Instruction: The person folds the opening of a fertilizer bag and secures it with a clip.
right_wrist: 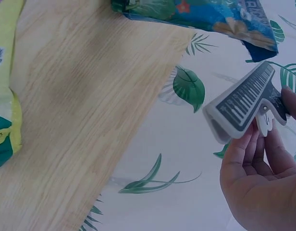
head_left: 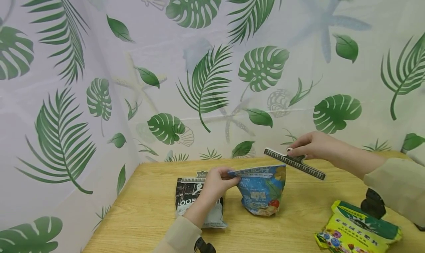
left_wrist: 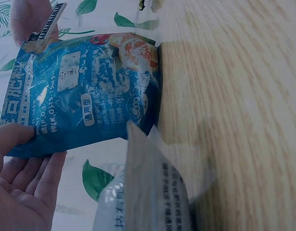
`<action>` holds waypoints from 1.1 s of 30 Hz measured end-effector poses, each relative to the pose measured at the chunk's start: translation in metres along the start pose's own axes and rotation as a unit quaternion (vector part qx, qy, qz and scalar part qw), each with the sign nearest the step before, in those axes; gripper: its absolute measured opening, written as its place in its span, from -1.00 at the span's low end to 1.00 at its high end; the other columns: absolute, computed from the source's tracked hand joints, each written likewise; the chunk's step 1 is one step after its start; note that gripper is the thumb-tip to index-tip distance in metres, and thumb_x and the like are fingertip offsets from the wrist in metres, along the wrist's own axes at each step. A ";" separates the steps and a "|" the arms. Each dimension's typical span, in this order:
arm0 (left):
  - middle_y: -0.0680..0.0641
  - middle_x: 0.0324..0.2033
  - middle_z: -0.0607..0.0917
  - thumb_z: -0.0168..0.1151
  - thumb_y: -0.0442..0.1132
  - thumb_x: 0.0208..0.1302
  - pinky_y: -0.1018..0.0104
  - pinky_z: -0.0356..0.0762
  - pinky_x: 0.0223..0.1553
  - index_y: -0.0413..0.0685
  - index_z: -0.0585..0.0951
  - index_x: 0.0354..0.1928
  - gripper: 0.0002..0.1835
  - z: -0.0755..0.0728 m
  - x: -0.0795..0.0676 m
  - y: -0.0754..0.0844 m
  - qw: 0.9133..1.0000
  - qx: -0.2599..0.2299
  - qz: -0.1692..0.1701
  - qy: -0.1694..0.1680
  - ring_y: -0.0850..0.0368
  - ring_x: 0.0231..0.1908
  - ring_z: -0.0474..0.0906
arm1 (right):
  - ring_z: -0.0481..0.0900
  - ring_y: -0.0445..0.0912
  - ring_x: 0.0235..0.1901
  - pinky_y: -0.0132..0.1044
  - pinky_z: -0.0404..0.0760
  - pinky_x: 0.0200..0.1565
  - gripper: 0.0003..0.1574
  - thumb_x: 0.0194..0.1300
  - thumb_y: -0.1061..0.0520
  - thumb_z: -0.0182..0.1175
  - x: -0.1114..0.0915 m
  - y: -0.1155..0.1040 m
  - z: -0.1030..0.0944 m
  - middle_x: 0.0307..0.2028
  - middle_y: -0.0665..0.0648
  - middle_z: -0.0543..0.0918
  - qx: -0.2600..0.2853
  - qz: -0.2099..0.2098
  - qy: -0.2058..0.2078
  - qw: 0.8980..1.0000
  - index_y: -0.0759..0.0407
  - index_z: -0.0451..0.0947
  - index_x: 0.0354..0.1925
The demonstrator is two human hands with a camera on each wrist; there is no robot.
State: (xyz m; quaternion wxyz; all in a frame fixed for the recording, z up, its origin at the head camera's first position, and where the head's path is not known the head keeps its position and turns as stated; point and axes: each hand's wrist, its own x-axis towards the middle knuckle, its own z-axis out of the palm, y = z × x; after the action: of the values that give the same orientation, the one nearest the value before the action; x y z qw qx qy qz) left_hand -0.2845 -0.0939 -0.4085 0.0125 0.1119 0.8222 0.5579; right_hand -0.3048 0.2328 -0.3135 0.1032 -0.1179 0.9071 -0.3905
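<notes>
A blue fertilizer bag (head_left: 260, 192) with fruit pictures stands upright on the wooden table. My left hand (head_left: 217, 184) pinches its top left corner between thumb and fingers, as the left wrist view also shows (left_wrist: 76, 96). My right hand (head_left: 317, 146) holds a wide bag clip (head_left: 295, 163) with a piano-key pattern by its handles, near the bag's top right corner. In the right wrist view the clip's long bar (right_wrist: 244, 101) lies just below the bag's corner, apart from it. Behind my left forearm is a black and white bag (head_left: 186, 197) with a similar clip along its top.
A yellow and green bag (head_left: 358, 227) lies at the front right of the table (head_left: 149, 208), below my right forearm. A white curtain (head_left: 212, 79) with leaf prints hangs behind the table and along its left side.
</notes>
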 end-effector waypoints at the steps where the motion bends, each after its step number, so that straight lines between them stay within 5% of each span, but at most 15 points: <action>1: -0.24 -0.04 0.83 0.43 -0.33 0.39 0.01 0.77 0.10 -0.21 0.79 0.01 -0.79 0.000 0.000 0.000 1.000 -0.001 -0.002 0.000 -0.17 0.09 0.78 | 0.60 0.33 0.25 0.20 0.62 0.29 -0.37 0.55 -0.07 0.28 0.000 -0.001 0.000 0.40 0.54 0.45 -0.003 0.000 0.000 1.000 0.40 0.58 0.29; 19: -0.24 -0.08 0.84 0.44 -0.34 0.38 0.03 0.77 0.07 -0.22 0.79 -0.03 -0.82 0.001 0.001 0.000 1.000 -0.003 0.000 0.003 -0.14 0.04 0.79 | 0.72 0.11 0.08 0.13 0.69 0.17 -0.46 0.46 -0.02 0.39 -0.001 -0.028 0.000 0.12 0.31 0.77 -0.033 -0.038 -0.006 0.999 0.34 0.69 0.20; 33: -0.24 -0.04 0.83 0.45 -0.33 0.37 0.02 0.77 0.08 -0.22 0.78 0.03 -0.77 0.000 -0.002 0.002 1.000 -0.005 0.000 0.000 -0.14 0.07 0.78 | 0.73 0.05 0.02 0.11 0.69 0.13 -0.58 0.40 0.04 0.44 -0.003 -0.048 0.006 0.04 0.24 0.80 -0.052 -0.067 -0.004 0.996 0.26 0.75 0.11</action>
State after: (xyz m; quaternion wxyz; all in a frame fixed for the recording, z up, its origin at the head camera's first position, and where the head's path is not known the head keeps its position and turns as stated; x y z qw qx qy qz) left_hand -0.2818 -0.0933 -0.4069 0.0131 0.1116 0.8195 0.5619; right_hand -0.2941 0.1975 -0.2826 0.0741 -0.1854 0.9158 -0.3486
